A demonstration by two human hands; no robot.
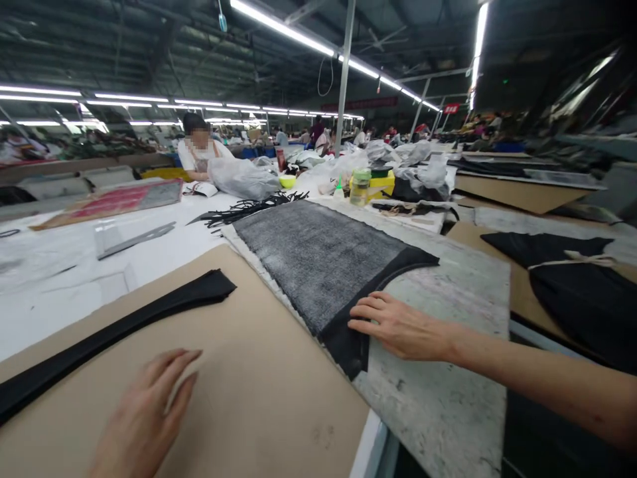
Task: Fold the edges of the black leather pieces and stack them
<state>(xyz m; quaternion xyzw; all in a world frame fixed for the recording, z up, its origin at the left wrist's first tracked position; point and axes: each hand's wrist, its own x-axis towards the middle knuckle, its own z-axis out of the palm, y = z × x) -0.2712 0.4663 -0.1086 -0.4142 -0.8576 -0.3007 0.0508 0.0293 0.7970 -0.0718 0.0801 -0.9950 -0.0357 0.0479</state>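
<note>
My right hand (391, 326) rests on the near edge of a dark fabric panel (318, 255), its fingers stretched over the black border. The panel has a grey, speckled middle and a curved black edge on its right side. It lies on a stained whitish board (448, 392). My left hand (149, 408) hovers over or near a tan board (259, 372), somewhat blurred, with thumb and fingers apart and nothing between them. Beyond it, a long folded black fabric strip (124, 328) lies across the tan board.
Black narrow strips (253, 209) lie behind the panel. Farther back are plastic bags (243, 178), a jar (359, 188) and a yellow box (381, 184). A tied black fabric bundle (582, 285) sits at right. Another person (204, 149) is across the table; a metal pole (345, 79) rises behind.
</note>
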